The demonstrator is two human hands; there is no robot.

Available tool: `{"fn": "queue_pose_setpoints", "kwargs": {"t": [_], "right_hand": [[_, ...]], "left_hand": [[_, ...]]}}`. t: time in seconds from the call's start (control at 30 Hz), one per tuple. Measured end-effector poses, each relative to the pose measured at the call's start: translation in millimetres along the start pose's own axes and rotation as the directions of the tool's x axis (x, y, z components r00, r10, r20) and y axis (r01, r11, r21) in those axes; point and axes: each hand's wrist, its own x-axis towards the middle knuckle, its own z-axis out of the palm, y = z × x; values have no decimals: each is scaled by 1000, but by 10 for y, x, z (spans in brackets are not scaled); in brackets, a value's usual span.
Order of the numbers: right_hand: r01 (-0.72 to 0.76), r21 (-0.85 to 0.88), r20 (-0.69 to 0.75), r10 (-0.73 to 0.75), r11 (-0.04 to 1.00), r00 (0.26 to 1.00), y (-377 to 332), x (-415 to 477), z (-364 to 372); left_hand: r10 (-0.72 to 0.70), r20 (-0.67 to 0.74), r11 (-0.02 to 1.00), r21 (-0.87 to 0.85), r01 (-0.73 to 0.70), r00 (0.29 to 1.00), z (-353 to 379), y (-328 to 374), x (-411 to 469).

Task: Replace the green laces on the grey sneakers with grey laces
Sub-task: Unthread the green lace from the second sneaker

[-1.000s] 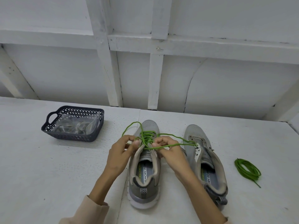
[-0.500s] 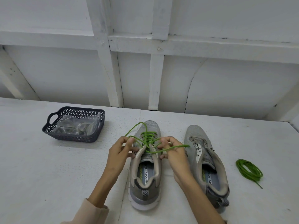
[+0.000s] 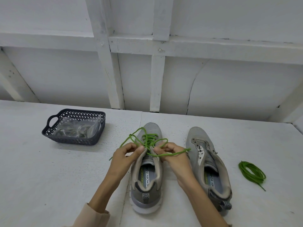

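Observation:
Two grey sneakers stand side by side on the white table, toes pointing away. The left sneaker (image 3: 147,182) still carries a green lace (image 3: 148,140) through its eyelets, loosened into loops. My left hand (image 3: 126,157) pinches the lace at the shoe's left side. My right hand (image 3: 173,157) pinches it at the right side, and one loose end trails right toward the other shoe. The right sneaker (image 3: 208,163) has bare eyelets. A coiled green lace (image 3: 251,173) lies on the table to its right.
A dark plastic basket (image 3: 54,133) at the back left holds a clear bag with greyish laces (image 3: 77,130). A white panelled wall runs along the far edge of the table (image 3: 49,177).
The lace end that lay over the right sneaker's eyelets has drawn back toward my right hand. Both hands stay at the left sneaker's top eyelets, and the loops have shifted slightly.

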Motion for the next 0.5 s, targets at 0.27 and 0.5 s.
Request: {"fn": "queue_pose_setpoints", "kwargs": {"t": [0.27,0.5], "right_hand": [[-14,67,-135,23,998,991,23,6,-8],[-5,158,-153,29,987,988,1,7,20]], "left_hand": [[-72,-118,985,-167,52,990,8,1,0],[-67,-210,979,-201,24,975,-19,30,20]]}}
